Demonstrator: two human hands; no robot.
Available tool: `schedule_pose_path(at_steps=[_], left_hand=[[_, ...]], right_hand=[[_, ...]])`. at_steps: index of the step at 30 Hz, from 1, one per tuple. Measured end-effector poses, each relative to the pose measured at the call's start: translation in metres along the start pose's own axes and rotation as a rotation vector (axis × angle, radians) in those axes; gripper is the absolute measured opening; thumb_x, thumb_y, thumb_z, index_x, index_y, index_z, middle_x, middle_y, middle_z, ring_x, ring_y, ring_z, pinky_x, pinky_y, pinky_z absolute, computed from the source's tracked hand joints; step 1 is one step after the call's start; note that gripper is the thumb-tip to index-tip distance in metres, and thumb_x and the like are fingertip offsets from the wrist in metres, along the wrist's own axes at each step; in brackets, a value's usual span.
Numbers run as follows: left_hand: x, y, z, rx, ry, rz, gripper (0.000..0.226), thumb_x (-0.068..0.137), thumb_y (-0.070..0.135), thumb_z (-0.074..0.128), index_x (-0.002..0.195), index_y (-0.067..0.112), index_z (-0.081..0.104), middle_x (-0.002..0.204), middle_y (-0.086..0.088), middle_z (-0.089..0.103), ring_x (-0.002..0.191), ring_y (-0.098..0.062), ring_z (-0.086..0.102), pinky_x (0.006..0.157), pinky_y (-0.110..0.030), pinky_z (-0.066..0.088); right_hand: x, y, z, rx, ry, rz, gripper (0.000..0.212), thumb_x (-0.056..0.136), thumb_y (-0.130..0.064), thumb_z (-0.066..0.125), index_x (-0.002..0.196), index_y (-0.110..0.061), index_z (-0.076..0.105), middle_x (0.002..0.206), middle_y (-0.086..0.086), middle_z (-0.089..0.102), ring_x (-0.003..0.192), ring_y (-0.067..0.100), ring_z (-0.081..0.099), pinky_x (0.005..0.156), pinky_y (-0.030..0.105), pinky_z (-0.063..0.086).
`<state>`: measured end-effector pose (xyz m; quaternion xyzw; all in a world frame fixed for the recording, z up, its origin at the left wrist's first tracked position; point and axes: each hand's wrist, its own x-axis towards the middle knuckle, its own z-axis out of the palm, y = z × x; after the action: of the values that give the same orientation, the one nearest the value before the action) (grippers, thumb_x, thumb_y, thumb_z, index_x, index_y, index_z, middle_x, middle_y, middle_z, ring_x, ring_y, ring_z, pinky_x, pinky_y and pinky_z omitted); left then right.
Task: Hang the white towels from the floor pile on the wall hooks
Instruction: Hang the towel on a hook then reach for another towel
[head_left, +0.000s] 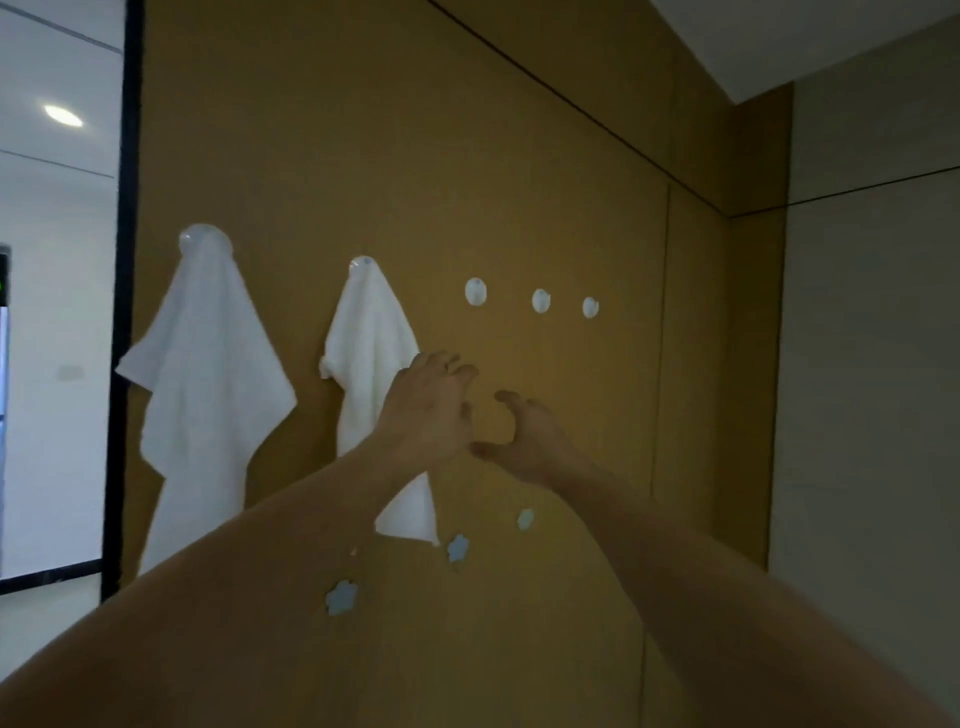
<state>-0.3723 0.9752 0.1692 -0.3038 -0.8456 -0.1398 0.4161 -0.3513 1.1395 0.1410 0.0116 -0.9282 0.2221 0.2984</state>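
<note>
Reaching toward the tan wall panel (415, 156), both hands hang empty in front of it, fingers loosely curled and grasping nothing: the left hand (431, 410) overlaps the right edge of the second towel (371, 364), the right hand (530, 441) just beside it over bare panel. Left of that towel, the first towel (208, 374) drapes from its own hook near the panel's dark left frame (122, 312). Three free round hooks (540, 300) sit above the hands. Small flower-shaped stickers (458, 546) dot the panel below them.
</note>
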Motion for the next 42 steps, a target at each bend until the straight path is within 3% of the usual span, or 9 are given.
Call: schedule_pose_path(at_steps=[5, 10, 13, 20, 33, 42], left_hand=[[0.001, 0.129, 0.027, -0.145, -0.048, 0.06, 0.05, 0.091, 0.025, 0.054, 0.141, 0.024, 0.048, 0.145, -0.002, 0.045, 0.132, -0.024, 0.039, 0.104, -0.04, 0.039], [-0.012, 0.289, 0.055, -0.302, -0.155, 0.143, 0.056, 0.091, 0.028, 0.053, 0.146, 0.028, 0.042, 0.148, -0.002, 0.042, 0.133, -0.024, 0.038, 0.105, -0.036, 0.037], [-0.032, 0.398, 0.065, -0.436, -0.174, 0.247, 0.051, 0.091, 0.03, 0.056, 0.141, 0.029, 0.046, 0.139, 0.002, 0.047, 0.128, -0.023, 0.041, 0.102, -0.039, 0.04], [-0.094, 0.64, 0.08, -0.594, -0.343, 0.535, 0.055, 0.092, 0.032, 0.055, 0.145, 0.027, 0.042, 0.148, -0.001, 0.04, 0.136, -0.023, 0.035, 0.109, -0.037, 0.035], [-0.292, 1.058, 0.067, -0.907, -0.649, 1.117, 0.061, 0.089, 0.045, 0.058, 0.145, 0.031, 0.039, 0.148, -0.001, 0.04, 0.136, -0.023, 0.035, 0.107, -0.043, 0.036], [-0.392, 1.293, 0.046, -0.999, -0.831, 1.464, 0.064, 0.089, 0.06, 0.051, 0.145, 0.032, 0.038, 0.151, -0.003, 0.038, 0.137, -0.026, 0.035, 0.107, -0.045, 0.035]], right_hand=[[-0.079, 0.088, -0.104, -0.254, 0.063, 0.136, 0.091, 0.077, -0.065, 0.067, 0.152, -0.03, 0.028, 0.142, 0.009, 0.048, 0.129, 0.031, 0.046, 0.1, 0.043, 0.045], [-0.188, 0.18, -0.21, -0.395, 0.098, 0.328, 0.092, 0.079, -0.061, 0.068, 0.153, -0.029, 0.025, 0.148, 0.01, 0.041, 0.135, 0.035, 0.039, 0.105, 0.046, 0.041], [-0.27, 0.235, -0.272, -0.457, 0.132, 0.47, 0.088, 0.081, -0.057, 0.068, 0.153, -0.027, 0.027, 0.149, 0.009, 0.041, 0.136, 0.033, 0.037, 0.108, 0.046, 0.039], [-0.468, 0.331, -0.392, -0.555, 0.195, 0.816, 0.085, 0.083, -0.054, 0.068, 0.153, -0.026, 0.028, 0.149, 0.009, 0.041, 0.136, 0.032, 0.036, 0.11, 0.045, 0.038], [-0.841, 0.446, -0.527, -0.628, 0.358, 1.518, 0.084, 0.08, -0.055, 0.069, 0.151, -0.028, 0.032, 0.147, 0.008, 0.044, 0.133, 0.031, 0.041, 0.106, 0.046, 0.042], [-1.047, 0.48, -0.608, -0.553, 0.506, 1.966, 0.076, 0.084, -0.048, 0.066, 0.149, -0.025, 0.035, 0.146, 0.008, 0.043, 0.132, 0.03, 0.042, 0.102, 0.041, 0.043]])
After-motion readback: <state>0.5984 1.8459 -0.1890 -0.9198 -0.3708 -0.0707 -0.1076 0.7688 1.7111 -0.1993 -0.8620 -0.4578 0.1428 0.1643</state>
